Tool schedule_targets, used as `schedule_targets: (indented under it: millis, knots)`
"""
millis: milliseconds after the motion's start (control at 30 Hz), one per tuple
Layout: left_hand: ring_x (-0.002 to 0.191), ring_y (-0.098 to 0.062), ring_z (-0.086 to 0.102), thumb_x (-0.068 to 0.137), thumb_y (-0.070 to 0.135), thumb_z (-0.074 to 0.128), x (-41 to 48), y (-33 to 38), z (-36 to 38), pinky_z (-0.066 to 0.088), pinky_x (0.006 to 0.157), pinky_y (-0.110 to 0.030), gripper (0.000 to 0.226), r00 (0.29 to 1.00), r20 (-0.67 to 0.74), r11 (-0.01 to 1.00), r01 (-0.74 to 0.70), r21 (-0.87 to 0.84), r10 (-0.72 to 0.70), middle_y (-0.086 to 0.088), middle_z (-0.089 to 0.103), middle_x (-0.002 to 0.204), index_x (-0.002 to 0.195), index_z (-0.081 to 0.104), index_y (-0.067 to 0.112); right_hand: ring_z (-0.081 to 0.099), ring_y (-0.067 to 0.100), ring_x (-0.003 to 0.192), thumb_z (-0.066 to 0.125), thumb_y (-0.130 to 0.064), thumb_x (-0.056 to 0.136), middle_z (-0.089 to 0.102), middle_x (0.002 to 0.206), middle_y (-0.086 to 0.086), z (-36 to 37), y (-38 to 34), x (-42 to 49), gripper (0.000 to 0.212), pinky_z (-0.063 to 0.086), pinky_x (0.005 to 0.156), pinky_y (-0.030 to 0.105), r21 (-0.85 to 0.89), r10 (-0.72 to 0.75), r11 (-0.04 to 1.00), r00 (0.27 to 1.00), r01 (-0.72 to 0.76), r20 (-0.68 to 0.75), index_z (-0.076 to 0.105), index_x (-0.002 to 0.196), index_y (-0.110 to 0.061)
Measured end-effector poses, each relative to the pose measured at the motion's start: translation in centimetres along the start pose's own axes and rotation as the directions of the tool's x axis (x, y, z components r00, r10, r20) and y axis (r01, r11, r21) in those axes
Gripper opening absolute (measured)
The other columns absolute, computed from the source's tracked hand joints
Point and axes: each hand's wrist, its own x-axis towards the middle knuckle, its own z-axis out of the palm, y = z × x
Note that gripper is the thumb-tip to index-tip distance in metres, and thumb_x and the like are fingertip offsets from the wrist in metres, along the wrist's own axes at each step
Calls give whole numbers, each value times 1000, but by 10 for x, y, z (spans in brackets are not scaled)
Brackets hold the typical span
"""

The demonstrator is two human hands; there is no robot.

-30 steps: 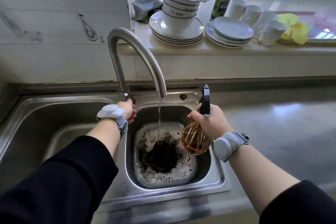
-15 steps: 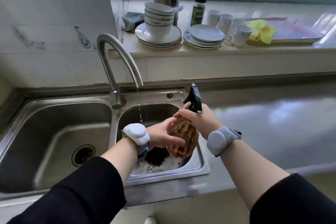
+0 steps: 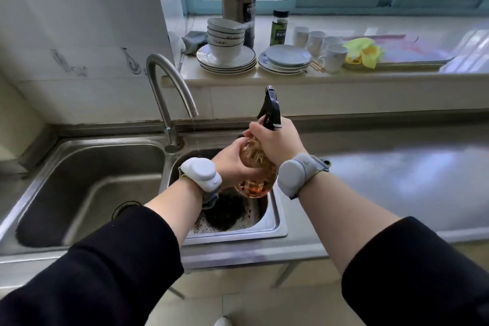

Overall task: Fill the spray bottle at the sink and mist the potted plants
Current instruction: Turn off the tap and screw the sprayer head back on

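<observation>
An amber, round-bodied spray bottle [image 3: 256, 167] with a black trigger head [image 3: 270, 108] is held upright over the small right basin of the steel sink [image 3: 275, 227]. My left hand [image 3: 231, 160] cups the amber body from the left side. My right hand [image 3: 277, 140] grips the neck just under the black head. The curved steel tap [image 3: 169, 82] stands left of the bottle, and only a thin trickle falls from its spout. No potted plants are in view.
A large left basin [image 3: 87, 188] with a drain lies beside the small one, whose bottom is dark with dirt. The ledge behind holds stacked bowls [image 3: 225, 40], plates [image 3: 287, 58], white mugs [image 3: 333, 57], bottles and a yellow cloth [image 3: 363, 51]. A grey counter [image 3: 397, 172] stretches right.
My left hand left the tap handle and came onto the bottle's body. The water stream shrank to a trickle. The bottle rose a little, and the view pulled back.
</observation>
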Motion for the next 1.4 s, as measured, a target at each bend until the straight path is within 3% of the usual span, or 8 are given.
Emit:
schedule_targets:
  millis: [200,367,500,600,867,1067,1233,1400]
  knots:
    - [106,-13,64,48,30,84,1,1,-22,51,91,-34,70,979,198,991,76,-115,-52,6,68,110,110,52,38,68,19,82,73,-27,76,71,82,4,-4,-4,10,14,54,88,45,32,6,999,970,-15,242,65,73,-16]
    - [105,-4,61,42,43,83,15,-9,-18,47,95,-28,90,996,54,997,72,-21,-71,13,65,112,123,47,31,69,20,86,66,-25,75,74,82,4,9,1,21,16,53,87,46,-22,36,999,997,-34,75,65,60,-19]
    - [85,23,56,51,34,83,23,-22,-21,43,71,-2,60,997,17,997,76,5,-76,34,63,88,98,48,48,68,23,85,65,-20,75,74,80,5,24,6,32,12,52,86,46,-46,110,993,993,-112,-32,65,66,-13]
    - [77,35,46,51,38,83,30,-29,-25,35,62,9,71,997,-7,997,72,4,-72,35,55,89,107,40,42,66,23,84,63,-20,75,72,81,5,33,6,40,14,53,84,44,-75,140,986,986,-147,-93,69,74,-8]
    - [107,7,55,46,48,81,52,-38,-36,43,87,-13,93,998,25,998,54,37,-54,21,58,115,127,42,27,64,24,81,59,-22,77,70,81,5,46,10,57,17,53,80,43,-132,164,972,963,-195,-212,69,79,-9]
    - [98,11,57,43,54,80,56,-41,-37,43,77,-9,89,997,43,997,57,49,-59,22,61,107,121,44,32,65,23,81,60,-22,79,71,80,7,51,17,60,17,53,80,41,-115,166,973,957,-198,-237,67,79,-7]
    - [102,2,58,52,44,81,67,-44,-32,42,80,-12,76,983,167,996,68,56,-77,21,60,105,117,42,36,64,11,71,72,-28,79,68,71,-2,27,25,54,23,53,76,34,-18,214,977,976,-215,-51,67,83,-6]
    - [103,-3,57,53,44,81,82,-39,-13,43,83,-19,79,945,314,996,92,20,-94,13,59,108,117,36,31,68,17,89,75,-25,77,71,91,2,-5,46,36,16,54,88,38,85,246,968,964,-238,-105,66,89,-20]
